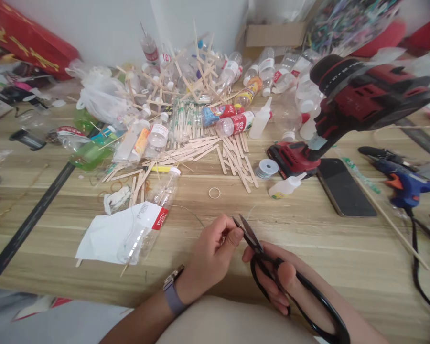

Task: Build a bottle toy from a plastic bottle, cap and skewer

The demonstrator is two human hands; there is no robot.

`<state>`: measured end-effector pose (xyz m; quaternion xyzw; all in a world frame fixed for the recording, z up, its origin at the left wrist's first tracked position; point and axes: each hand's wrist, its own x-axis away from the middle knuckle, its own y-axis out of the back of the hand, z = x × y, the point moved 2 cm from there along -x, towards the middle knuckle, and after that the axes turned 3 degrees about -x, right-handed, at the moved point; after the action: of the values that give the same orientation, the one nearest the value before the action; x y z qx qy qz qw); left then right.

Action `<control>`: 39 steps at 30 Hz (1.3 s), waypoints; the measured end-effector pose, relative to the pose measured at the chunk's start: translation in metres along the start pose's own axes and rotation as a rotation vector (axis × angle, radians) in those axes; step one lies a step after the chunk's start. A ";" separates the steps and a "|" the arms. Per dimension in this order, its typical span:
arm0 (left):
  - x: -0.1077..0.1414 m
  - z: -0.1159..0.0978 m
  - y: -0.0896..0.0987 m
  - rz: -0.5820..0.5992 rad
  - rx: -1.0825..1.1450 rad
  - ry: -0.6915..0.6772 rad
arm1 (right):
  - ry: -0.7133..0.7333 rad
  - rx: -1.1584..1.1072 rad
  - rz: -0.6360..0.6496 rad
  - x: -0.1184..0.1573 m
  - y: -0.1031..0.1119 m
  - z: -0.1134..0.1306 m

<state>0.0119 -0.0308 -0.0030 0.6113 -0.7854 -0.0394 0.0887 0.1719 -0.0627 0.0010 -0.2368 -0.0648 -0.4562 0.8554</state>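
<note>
In front of my body, my right hand [277, 277] grips a pair of black-handled scissors [260, 251], its fingers and thumb through the large loops. The scissor blades point away from me and stand slightly apart. Just left of the tips, my left hand [217, 248] is closed in a pinch, thumb against forefinger. A thin thread [189, 210] runs along the table into this hand from the left, and a faint end shows beyond the blades. What lies between the fingertips is mostly hidden. Beyond my hands lies a small pale ring [214, 192].
A clear bottle [165, 191] lies on white paper [100, 234] at the left. Wooden sticks [200, 150] and several plastic bottles [232, 67] crowd the back. On the right are a red-black drill [361, 100], a spool [267, 168], a glue bottle [284, 187], a phone [346, 186] and a blue glue gun [408, 186].
</note>
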 end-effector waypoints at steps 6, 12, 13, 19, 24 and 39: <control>-0.002 0.001 0.001 -0.035 0.047 0.062 | 0.107 0.067 -0.215 0.013 0.014 0.012; -0.006 -0.004 0.010 -0.141 0.042 0.076 | 0.010 1.032 -0.787 0.032 0.069 0.019; -0.007 -0.005 0.014 -0.178 0.021 0.070 | -0.027 1.172 -0.801 0.033 0.077 0.015; -0.003 -0.002 0.031 -0.360 0.066 0.137 | 0.038 1.567 -0.731 0.033 0.093 0.004; -0.003 0.004 0.025 -0.321 0.140 0.246 | 0.313 1.670 -0.624 0.004 0.056 0.024; -0.010 0.003 0.024 -0.237 0.164 0.333 | 0.308 1.577 -0.301 -0.128 0.012 0.047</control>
<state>-0.0089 -0.0153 -0.0024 0.7028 -0.6830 0.1159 0.1619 0.1129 0.0605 -0.0039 0.5111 -0.2796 -0.4139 0.6995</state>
